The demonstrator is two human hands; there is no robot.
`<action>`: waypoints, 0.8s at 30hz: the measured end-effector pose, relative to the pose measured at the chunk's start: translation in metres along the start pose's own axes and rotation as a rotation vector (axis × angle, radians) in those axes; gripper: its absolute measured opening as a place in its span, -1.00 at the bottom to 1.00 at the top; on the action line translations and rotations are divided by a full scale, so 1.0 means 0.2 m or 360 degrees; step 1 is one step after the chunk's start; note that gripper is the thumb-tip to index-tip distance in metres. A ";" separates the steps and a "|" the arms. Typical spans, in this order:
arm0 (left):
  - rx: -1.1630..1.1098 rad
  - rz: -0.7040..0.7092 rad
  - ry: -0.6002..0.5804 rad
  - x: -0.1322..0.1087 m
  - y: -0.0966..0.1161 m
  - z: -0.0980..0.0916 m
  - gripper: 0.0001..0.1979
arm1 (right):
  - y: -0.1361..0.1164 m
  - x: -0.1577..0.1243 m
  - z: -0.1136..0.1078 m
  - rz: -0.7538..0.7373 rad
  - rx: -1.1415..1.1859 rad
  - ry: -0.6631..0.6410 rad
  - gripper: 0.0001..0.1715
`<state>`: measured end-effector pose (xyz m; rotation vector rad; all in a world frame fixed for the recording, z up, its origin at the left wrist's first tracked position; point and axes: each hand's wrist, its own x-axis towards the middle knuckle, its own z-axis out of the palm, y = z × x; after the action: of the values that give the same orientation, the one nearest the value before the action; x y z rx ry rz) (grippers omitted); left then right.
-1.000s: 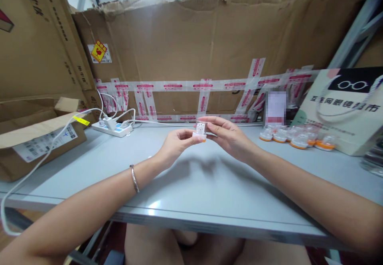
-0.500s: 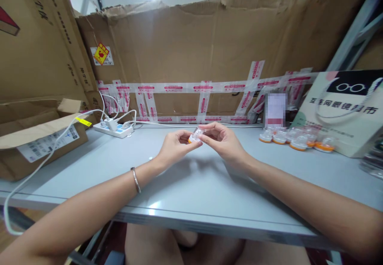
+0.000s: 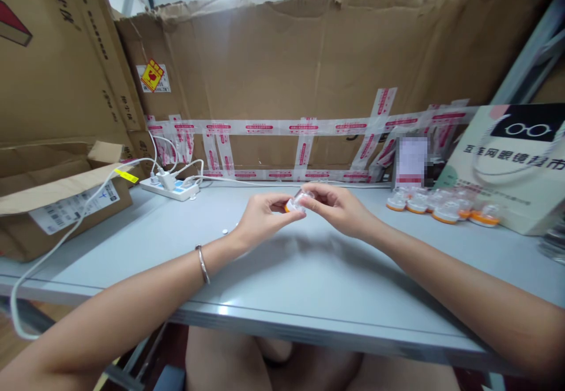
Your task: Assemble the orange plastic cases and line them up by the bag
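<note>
Above the middle of the table, a small clear plastic piece with an orange base [image 3: 295, 204] is held between both hands. My left hand [image 3: 269, 217] grips its orange side between thumb and fingers. From the right, my right hand [image 3: 333, 205] pinches the clear upper part, with its fingertips over the top. Fingers cover much of the piece, so its exact kind cannot be made out. Several similar clear pieces with orange bases [image 3: 445, 211] stand grouped at the right back of the table.
A white power strip [image 3: 170, 188] with cables lies at the left back, near an open cardboard box [image 3: 83, 202]. A paper bag [image 3: 507, 161] stands at the right beside a pixelated panel [image 3: 412, 161]. Taped cardboard [image 3: 273, 73] walls off the back of the grey table [image 3: 265, 285].
The view has shifted slightly, so the scene sits a little further right. Both hands keep hold of the clear piece, and its tilt seems to differ a little.
</note>
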<state>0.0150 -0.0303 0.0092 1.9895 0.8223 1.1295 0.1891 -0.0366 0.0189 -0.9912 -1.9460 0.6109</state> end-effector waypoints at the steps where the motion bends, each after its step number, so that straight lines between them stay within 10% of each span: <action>1: -0.0063 -0.0052 -0.0043 0.00 0.01 0.00 -0.70 | -0.01 0.00 -0.01 -0.0034 0.0021 -0.0056 -0.65; 12: -0.0520 -0.0346 -0.0397 0.01 0.02 -0.01 -0.73 | -0.01 0.00 -0.09 -0.0158 0.0301 -0.0460 -0.65; 24: -0.0107 -0.0172 0.0019 0.00 0.01 0.02 -0.68 | 0.01 0.00 -0.03 0.0053 0.0113 -0.0051 -0.69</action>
<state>0.0189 -0.0327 0.0100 1.8624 0.8762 1.0938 0.1941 -0.0353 0.0209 -0.9764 -1.9255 0.7137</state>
